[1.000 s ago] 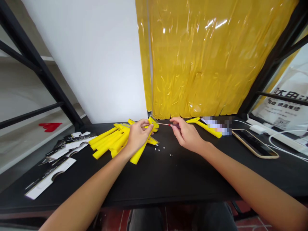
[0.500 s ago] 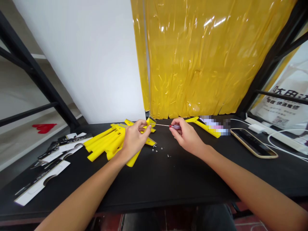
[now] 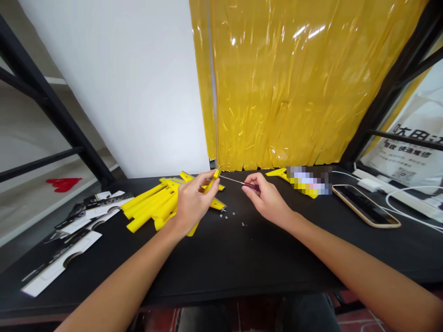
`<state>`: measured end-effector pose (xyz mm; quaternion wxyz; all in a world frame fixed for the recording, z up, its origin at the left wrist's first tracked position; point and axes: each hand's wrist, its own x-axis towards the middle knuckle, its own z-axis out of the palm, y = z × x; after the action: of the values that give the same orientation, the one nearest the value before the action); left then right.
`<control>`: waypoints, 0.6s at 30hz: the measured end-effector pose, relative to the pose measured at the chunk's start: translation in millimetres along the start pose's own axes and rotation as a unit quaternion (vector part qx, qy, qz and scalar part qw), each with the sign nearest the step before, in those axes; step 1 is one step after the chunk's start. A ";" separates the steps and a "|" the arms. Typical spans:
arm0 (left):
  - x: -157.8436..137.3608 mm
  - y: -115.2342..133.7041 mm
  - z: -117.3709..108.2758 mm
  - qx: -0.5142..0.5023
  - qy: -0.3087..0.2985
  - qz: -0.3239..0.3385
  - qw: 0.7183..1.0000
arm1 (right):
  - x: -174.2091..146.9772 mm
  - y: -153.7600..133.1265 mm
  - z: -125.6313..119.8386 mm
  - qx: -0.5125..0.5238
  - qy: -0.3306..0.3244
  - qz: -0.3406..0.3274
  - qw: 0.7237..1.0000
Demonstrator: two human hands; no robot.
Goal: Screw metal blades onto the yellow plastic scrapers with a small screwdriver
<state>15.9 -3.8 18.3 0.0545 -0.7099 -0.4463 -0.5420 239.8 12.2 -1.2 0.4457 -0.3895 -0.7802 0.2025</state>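
Note:
My left hand [image 3: 194, 198] is closed around a yellow scraper [image 3: 217, 174], its head standing up past the fingertips and most of its handle hidden. In my right hand [image 3: 265, 196] is a screwdriver [image 3: 231, 179] with a dark red handle and a thin metal shaft. The shaft points left, its tip at or very near the scraper's head; contact is hard to make out. Below and behind my left hand lies a pile of yellow scrapers [image 3: 152, 203]. Several small screws [image 3: 226, 217] are scattered on the black table [image 3: 221, 267] between my hands.
Black and white card sleeves [image 3: 62, 263] lie at the left. Another yellow scraper [image 3: 277, 172] is at the back right, beside a blurred patch. A phone [image 3: 367, 205], white cables and a power strip [image 3: 408, 198] sit at the right. A yellow plastic curtain [image 3: 277, 92] hangs behind.
The scraper in my left hand has turned, so its head now shows narrower, nearly edge-on. The screwdriver has tilted a little, its handle slightly lower.

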 end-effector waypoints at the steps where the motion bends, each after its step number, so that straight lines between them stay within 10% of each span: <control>1: -0.6 -0.4 0.5 0.001 -0.002 0.008 1.000 | 0.7 0.4 -1.7 -0.011 0.001 -0.007 1.000; 18: -3.9 -11.4 0.1 0.034 -0.022 0.099 0.994 | 1.6 4.9 6.1 0.170 -0.140 0.054 0.974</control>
<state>8.0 0.8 10.5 0.1222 -0.7601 -0.3928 -0.5030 236.2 16.6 -6.8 0.3799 -0.3174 -0.7669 0.4084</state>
